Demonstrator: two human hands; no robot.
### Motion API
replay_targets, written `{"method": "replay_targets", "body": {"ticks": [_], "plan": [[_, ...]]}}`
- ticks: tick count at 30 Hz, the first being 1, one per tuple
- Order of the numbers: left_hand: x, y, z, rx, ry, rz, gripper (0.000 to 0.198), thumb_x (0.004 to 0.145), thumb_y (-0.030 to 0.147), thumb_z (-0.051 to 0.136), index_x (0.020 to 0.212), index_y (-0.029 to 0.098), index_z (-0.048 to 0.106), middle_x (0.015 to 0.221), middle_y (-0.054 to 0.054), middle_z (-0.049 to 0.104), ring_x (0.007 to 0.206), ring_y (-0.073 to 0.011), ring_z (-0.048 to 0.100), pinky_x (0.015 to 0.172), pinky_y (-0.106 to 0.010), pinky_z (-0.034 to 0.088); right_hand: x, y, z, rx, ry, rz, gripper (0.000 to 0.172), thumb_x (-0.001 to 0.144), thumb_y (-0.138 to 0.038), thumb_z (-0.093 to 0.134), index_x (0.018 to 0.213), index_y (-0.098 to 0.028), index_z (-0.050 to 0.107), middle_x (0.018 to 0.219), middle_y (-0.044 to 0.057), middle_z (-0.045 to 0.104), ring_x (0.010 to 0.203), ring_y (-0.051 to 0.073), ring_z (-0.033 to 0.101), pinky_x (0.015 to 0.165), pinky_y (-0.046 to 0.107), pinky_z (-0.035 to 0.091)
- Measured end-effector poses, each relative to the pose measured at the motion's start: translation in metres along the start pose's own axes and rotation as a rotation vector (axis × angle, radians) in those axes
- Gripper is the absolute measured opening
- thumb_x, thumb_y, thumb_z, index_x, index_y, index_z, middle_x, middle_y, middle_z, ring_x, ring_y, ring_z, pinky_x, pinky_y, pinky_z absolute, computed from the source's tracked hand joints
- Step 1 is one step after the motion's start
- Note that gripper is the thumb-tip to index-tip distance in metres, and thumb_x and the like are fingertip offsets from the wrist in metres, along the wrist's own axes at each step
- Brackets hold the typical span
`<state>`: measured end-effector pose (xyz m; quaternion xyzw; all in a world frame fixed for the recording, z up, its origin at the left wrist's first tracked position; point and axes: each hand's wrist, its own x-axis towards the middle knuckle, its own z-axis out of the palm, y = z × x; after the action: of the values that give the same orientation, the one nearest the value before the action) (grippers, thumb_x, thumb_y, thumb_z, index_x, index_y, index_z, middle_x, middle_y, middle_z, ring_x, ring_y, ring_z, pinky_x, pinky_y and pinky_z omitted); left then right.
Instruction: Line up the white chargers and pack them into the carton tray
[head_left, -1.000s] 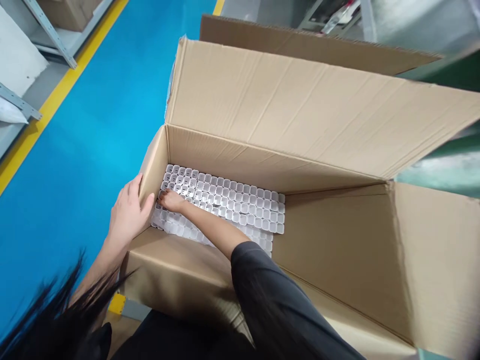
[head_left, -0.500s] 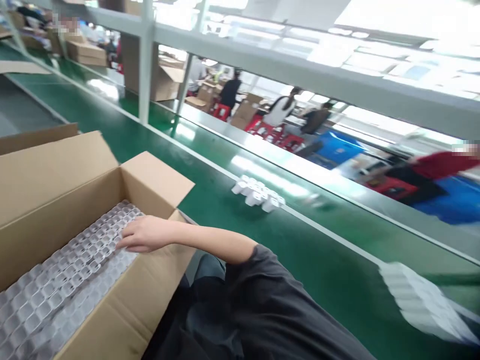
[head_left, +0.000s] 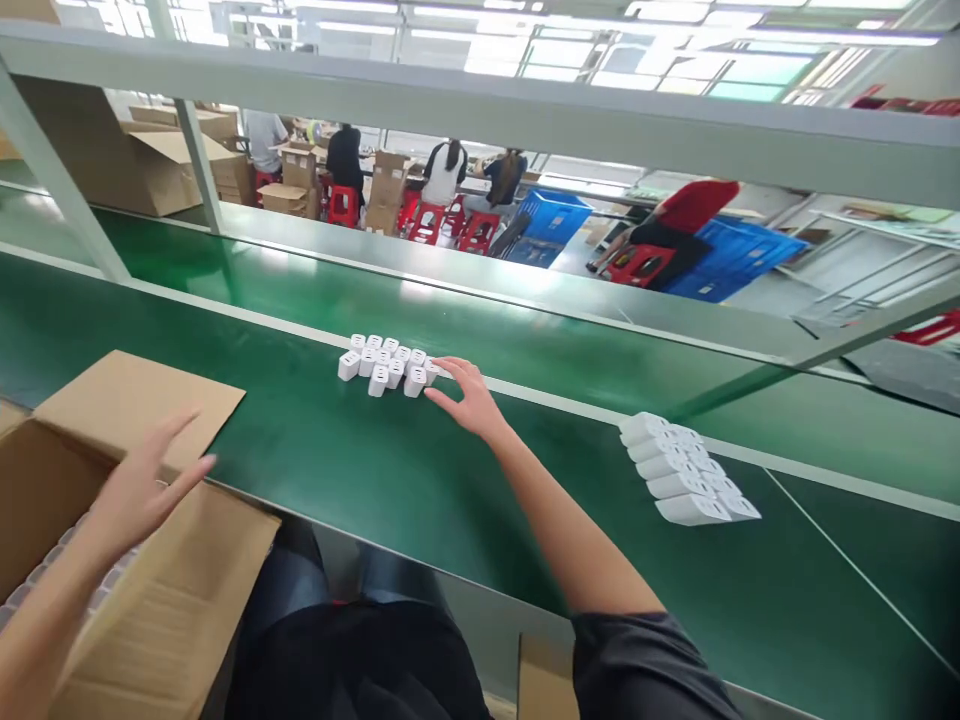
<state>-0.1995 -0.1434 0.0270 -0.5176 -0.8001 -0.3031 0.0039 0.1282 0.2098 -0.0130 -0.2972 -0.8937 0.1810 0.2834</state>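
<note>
Several small white blocks [head_left: 380,378], which look like charger plugs with a dark slot on top, stand in a loose cluster on the green conveyor belt [head_left: 315,450]. At the cluster's right end is my right hand [head_left: 469,395], thumb and fingers spread around the nearest blocks; whether it touches them I cannot tell. My left hand [head_left: 146,490], slightly blurred, hovers over the edge of an open cardboard box [head_left: 172,580] at the lower left, fingers apart and holding nothing. Clear plastic trays [head_left: 56,560] inside that box are partly hidden by my left arm.
A second group of white blocks [head_left: 679,470] lies in tight rows further right on the belt. A pale metal frame [head_left: 480,100] crosses above the line. Beyond it, people sit on red stools [head_left: 427,222] near blue bins [head_left: 551,220] and stacked cartons.
My view has swung to the right. My right hand has left the trays in the box and reached the white cluster on the belt. My left hand has come into view.
</note>
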Motion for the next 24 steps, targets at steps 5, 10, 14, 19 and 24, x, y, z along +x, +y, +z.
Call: {"method": "replay_targets", "body": {"ticks": [5, 10, 14, 19, 24], "plan": [[0.181, 0.059, 0.129, -0.527, -0.242, -0.02, 0.069, 0.083, 0.069, 0.054, 0.134, 0.022, 0.06, 0.146, -0.009, 0.055, 0.137, -0.0338, 0.048, 0.119, -0.052, 0.033, 0.072, 0.038, 0.002, 0.012, -0.225, 0.051, 0.061, 0.094, -0.06, 0.048, 0.141, -0.022, 0.055, 0.146, 0.014, 0.051, 0.14, 0.031, 0.042, 0.119, 0.051, 0.031], [0.265, 0.088, 0.216, -0.701, -0.308, -0.015, 0.071, 0.089, 0.07, 0.035, 0.13, 0.019, 0.062, 0.145, -0.01, 0.056, 0.138, -0.0303, 0.047, 0.116, -0.048, 0.038, 0.13, 0.036, 0.027, 0.03, -0.431, 0.013, 0.065, 0.095, -0.059, 0.05, 0.151, -0.028, 0.044, 0.153, 0.01, 0.046, 0.143, 0.03, 0.04, 0.117, 0.05, 0.036], [0.259, 0.099, 0.235, -0.786, -0.415, 0.008, 0.066, 0.088, 0.069, 0.04, 0.117, 0.017, 0.069, 0.126, -0.009, 0.069, 0.123, -0.0286, 0.059, 0.11, -0.044, 0.044, 0.13, 0.026, 0.04, 0.053, -0.522, -0.043, 0.06, 0.095, -0.055, 0.054, 0.15, -0.032, 0.045, 0.157, 0.005, 0.042, 0.139, 0.027, 0.047, 0.115, 0.046, 0.04], [0.218, 0.121, 0.243, -0.834, -0.433, -0.012, 0.057, 0.092, 0.061, 0.04, 0.113, 0.017, 0.07, 0.122, -0.008, 0.07, 0.12, -0.0258, 0.06, 0.11, -0.041, 0.043, 0.085, 0.024, 0.029, 0.006, -0.496, -0.158, 0.056, 0.098, -0.053, 0.049, 0.149, -0.028, 0.046, 0.153, 0.01, 0.045, 0.134, 0.028, 0.052, 0.111, 0.047, 0.044], [0.162, 0.151, 0.241, -0.867, -0.495, 0.009, 0.049, 0.095, 0.057, 0.043, 0.114, 0.02, 0.068, 0.126, -0.007, 0.067, 0.123, -0.0248, 0.058, 0.111, -0.04, 0.041, 0.027, 0.024, 0.003, -0.079, -0.448, -0.249, 0.052, 0.1, -0.05, 0.048, 0.146, -0.027, 0.049, 0.149, 0.013, 0.049, 0.13, 0.029, 0.055, 0.106, 0.05, 0.048]]}}
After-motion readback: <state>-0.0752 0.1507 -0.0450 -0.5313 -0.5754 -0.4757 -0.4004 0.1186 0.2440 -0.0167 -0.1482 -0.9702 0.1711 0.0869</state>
